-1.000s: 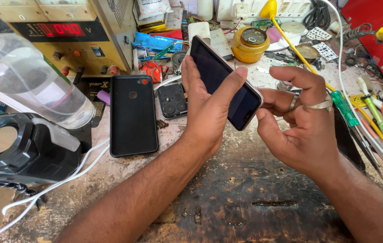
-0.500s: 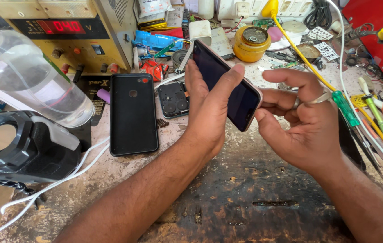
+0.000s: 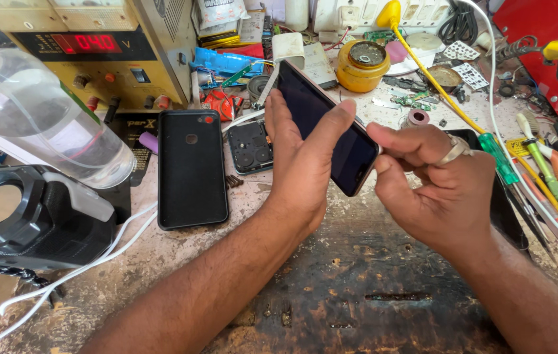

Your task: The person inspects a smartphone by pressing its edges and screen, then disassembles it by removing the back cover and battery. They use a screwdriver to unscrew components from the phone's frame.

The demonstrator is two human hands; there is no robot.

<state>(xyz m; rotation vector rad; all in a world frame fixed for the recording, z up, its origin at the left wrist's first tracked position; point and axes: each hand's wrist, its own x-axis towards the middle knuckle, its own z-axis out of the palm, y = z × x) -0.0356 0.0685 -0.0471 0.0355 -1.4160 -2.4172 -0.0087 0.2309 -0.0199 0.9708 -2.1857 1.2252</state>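
Observation:
My left hand [image 3: 302,167] grips a dark smartphone [image 3: 331,131] above the worn workbench, screen tilted towards me, thumb across its upper edge. The fingertips of my right hand [image 3: 439,183] pinch the phone's lower right edge; a ring sits on one finger. A black phone back cover [image 3: 191,167] lies flat on the bench just left of my left hand. Beside it rests a small black camera-frame part [image 3: 250,147].
A power supply with a red display [image 3: 88,49] stands at the back left, with a clear bottle [image 3: 42,121] and a black device [image 3: 26,216] in front. A yellow tin [image 3: 363,65] sits behind; screwdrivers [image 3: 541,170] and white cables [image 3: 102,255] lie around.
Both hands and the phone have stayed almost in place; the phone tilted slightly and my right fingers closed tighter on its lower edge.

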